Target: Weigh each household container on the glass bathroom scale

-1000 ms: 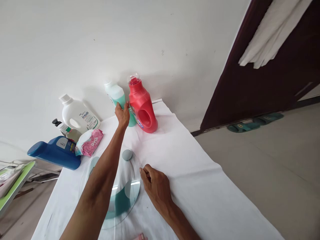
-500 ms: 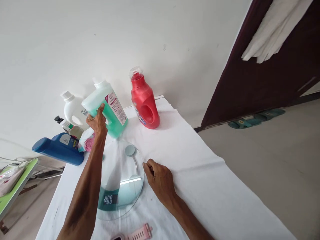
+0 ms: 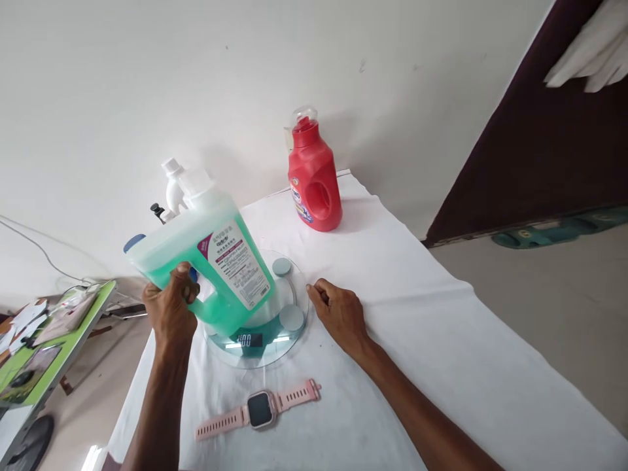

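Note:
My left hand is wrapped round the handle of a clear jug of green liquid, which has a white cap and a white and magenta label. The jug is tilted, its base over the round glass scale; whether it touches the glass I cannot tell. Lit digits show on the scale's display. My right hand lies on the white cloth just right of the scale, fingers curled in with nothing visible in them. Closer to me lies a pink-strapped smartwatch.
A red detergent bottle stands at the back by the wall. Behind the jug, a white bottle, a black-capped bottle and a blue bottle are partly hidden. A green-edged table stands at left; slippers lie on the floor.
The jug has come from the back of the table toward me, over the scale, in my left hand. My right hand stays by the scale. The view has shifted, showing the whole watch.

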`<control>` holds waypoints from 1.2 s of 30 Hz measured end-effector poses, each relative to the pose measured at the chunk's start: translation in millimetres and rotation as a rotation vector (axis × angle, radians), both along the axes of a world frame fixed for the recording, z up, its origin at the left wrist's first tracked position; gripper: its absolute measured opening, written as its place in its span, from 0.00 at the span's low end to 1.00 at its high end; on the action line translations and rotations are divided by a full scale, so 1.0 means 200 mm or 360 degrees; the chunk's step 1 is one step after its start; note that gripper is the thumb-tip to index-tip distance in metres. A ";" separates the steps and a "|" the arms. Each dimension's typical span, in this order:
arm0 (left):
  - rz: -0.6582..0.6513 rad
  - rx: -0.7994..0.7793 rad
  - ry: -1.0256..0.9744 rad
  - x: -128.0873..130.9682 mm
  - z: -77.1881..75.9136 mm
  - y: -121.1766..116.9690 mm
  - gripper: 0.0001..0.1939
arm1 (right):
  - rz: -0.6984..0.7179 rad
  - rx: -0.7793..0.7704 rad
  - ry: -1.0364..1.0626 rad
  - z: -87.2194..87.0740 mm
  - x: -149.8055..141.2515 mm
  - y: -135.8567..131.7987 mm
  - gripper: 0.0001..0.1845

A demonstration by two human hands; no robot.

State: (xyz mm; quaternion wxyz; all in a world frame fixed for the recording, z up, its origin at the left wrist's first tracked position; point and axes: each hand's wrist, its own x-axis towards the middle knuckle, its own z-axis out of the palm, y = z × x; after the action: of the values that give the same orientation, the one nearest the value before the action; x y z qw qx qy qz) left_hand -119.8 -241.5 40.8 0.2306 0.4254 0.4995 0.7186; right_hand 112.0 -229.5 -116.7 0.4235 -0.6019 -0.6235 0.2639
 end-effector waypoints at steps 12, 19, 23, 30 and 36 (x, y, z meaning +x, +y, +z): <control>0.0087 0.0059 0.0175 -0.01 -0.15 -0.06 0.23 | 0.0023 0.0058 0.0009 0.01 0.01 -0.01 0.24; 0.0268 0.0037 0.0473 -0.28 -0.36 -0.22 0.34 | 0.0025 0.0045 0.0009 0.01 0.01 -0.01 0.24; 0.0597 -0.0408 0.0290 -0.45 -0.58 -0.33 0.29 | 0.0025 0.0067 0.0000 0.01 0.01 0.00 0.25; 0.0519 -0.0664 0.0242 -0.50 -0.67 -0.36 0.22 | 0.0024 0.0069 -0.0008 0.02 0.01 -0.01 0.25; 0.0534 -0.0736 0.0372 -0.48 -0.68 -0.35 0.23 | 0.0027 0.0066 -0.0011 0.01 0.01 -0.01 0.25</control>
State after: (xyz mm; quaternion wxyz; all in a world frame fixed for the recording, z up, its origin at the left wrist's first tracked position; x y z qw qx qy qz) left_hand -216.7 -312.5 -95.1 0.1404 0.3531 0.7361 0.5601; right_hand 113.4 -230.7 -113.8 0.4315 -0.5885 -0.6354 0.2524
